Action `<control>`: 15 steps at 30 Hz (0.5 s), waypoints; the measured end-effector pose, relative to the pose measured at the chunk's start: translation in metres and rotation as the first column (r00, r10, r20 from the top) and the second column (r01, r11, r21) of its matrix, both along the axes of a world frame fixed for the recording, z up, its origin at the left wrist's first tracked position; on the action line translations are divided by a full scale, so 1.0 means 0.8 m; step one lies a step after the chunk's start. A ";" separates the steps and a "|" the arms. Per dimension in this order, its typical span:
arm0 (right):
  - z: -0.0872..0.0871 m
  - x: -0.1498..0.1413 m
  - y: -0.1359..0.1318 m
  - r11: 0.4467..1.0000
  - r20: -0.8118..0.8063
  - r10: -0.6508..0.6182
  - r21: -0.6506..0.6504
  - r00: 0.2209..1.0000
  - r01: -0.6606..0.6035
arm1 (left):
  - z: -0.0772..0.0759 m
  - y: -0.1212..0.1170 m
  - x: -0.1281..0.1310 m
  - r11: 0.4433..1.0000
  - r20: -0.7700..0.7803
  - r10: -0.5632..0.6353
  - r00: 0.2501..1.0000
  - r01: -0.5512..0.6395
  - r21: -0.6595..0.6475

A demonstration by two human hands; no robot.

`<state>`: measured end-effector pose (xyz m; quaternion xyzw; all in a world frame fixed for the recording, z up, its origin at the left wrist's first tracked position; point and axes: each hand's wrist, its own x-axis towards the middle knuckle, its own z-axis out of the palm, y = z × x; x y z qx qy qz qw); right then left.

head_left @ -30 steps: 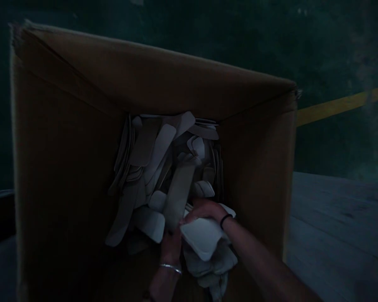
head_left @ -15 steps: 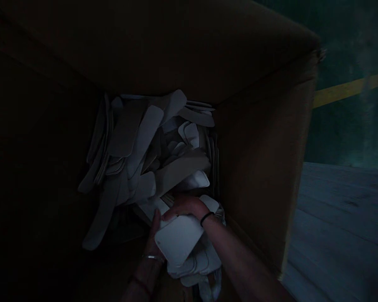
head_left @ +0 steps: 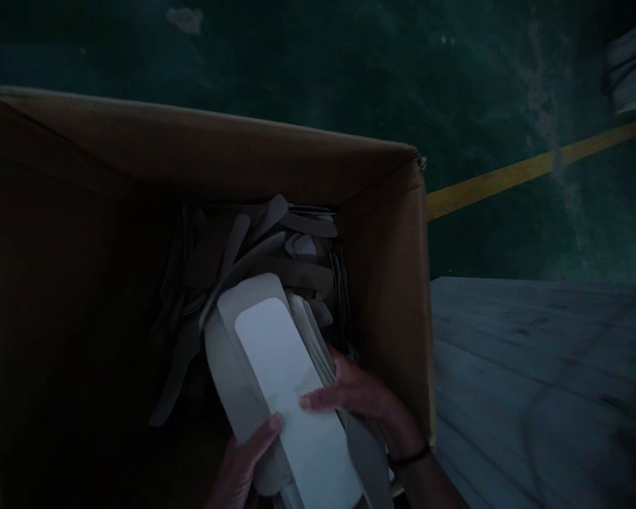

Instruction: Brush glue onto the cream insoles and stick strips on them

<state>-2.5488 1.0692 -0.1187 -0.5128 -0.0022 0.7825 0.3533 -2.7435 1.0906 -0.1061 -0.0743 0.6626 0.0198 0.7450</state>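
A stack of long white pieces with rounded corners point(head_left: 291, 385), like thin board or insoles, is held between my two hands above the inside of a deep cardboard box point(head_left: 386, 268). My left hand point(head_left: 244, 459) grips the stack's lower left side, thumb on top. From the right, my right hand point(head_left: 357, 392) clasps it, with its thumb lying across the top piece and its fingers around the edge. Under and beyond the stack, many similar loose pieces point(head_left: 212, 247) lie jumbled at the bottom of the box. The pieces' exact kind cannot be made out in the dim light.
Green floor point(head_left: 318, 78) with a yellow line point(head_left: 498, 184) runs behind and to the right of the box. A grey plank-like surface point(head_left: 509, 353) lies at right. A pale bundle point(head_left: 633, 67) stands at the upper right.
Both hands have come up from the bottom of the box, lifting a stack of the white pieces. The view has drawn back, showing the far rim and more floor.
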 end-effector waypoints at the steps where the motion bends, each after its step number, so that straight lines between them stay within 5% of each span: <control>1: -0.003 0.000 0.003 1.000 -0.003 -0.019 -0.002 1.000 0.019 | -0.007 0.009 0.000 0.999 0.023 -0.034 0.999 0.033 0.040; 9: -0.122 -0.037 0.041 0.983 -0.060 -0.185 -0.022 0.981 0.184 | -0.140 0.102 -0.027 0.977 0.059 -0.212 0.976 0.212 0.002; 12: -0.132 -0.052 0.037 0.971 -0.058 -0.239 0.000 0.969 0.240 | -0.158 0.119 -0.034 0.974 0.078 -0.219 0.973 0.222 -0.045; 15: -0.122 -0.061 0.032 0.957 -0.017 -0.285 0.043 0.958 0.286 | -0.148 0.116 -0.030 0.975 0.086 -0.203 0.975 0.209 -0.072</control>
